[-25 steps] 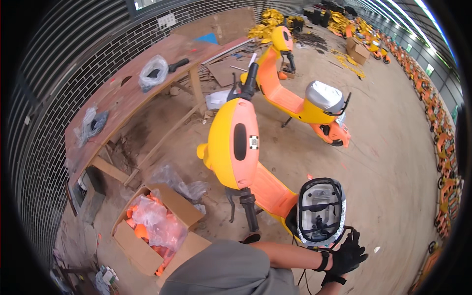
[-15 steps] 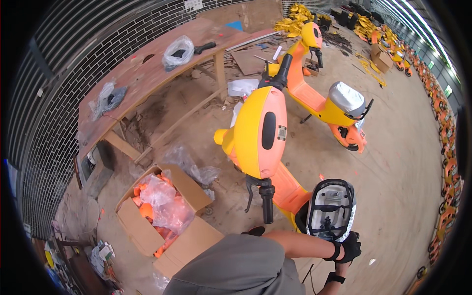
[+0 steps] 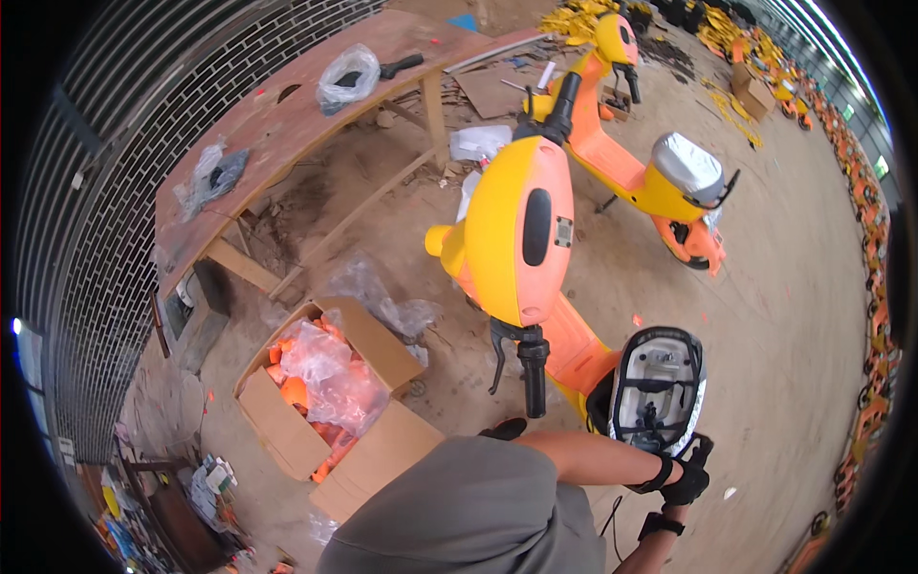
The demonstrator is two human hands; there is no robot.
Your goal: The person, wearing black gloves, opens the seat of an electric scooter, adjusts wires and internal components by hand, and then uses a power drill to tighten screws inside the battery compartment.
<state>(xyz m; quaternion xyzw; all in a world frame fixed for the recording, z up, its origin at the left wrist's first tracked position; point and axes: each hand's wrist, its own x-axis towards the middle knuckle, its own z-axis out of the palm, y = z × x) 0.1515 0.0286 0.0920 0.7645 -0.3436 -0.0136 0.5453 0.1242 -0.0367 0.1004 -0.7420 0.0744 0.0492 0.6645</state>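
Note:
The nearer yellow-and-orange scooter point(image 3: 516, 230) stands before me, its seat point(image 3: 660, 383) tipped up so the pale grey underside with black straps faces me. At the seat's lower rear edge is my left hand point(image 3: 687, 481) in a black glove, its fingers looking curled. What they hold, if anything, is hidden. My right forearm point(image 3: 655, 550), with a black wristband, comes up from the lower edge. The right hand is hidden or merges with the dark glove above it, so its fingers cannot be made out. A thin black cable point(image 3: 612, 526) hangs beside that arm.
A second scooter point(image 3: 660, 182) with a silver-wrapped seat stands beyond. To the left, an open cardboard box point(image 3: 277, 421) holds orange parts under plastic. A long wooden table point(image 3: 277, 143) carries plastic bags. Rows of scooters point(image 3: 865, 364) line the right side.
The view has shifted, so the scooters and box sit slightly further right in it. My gloved hand stays at the seat's rear edge, with a dark finger now showing higher beside the seat.

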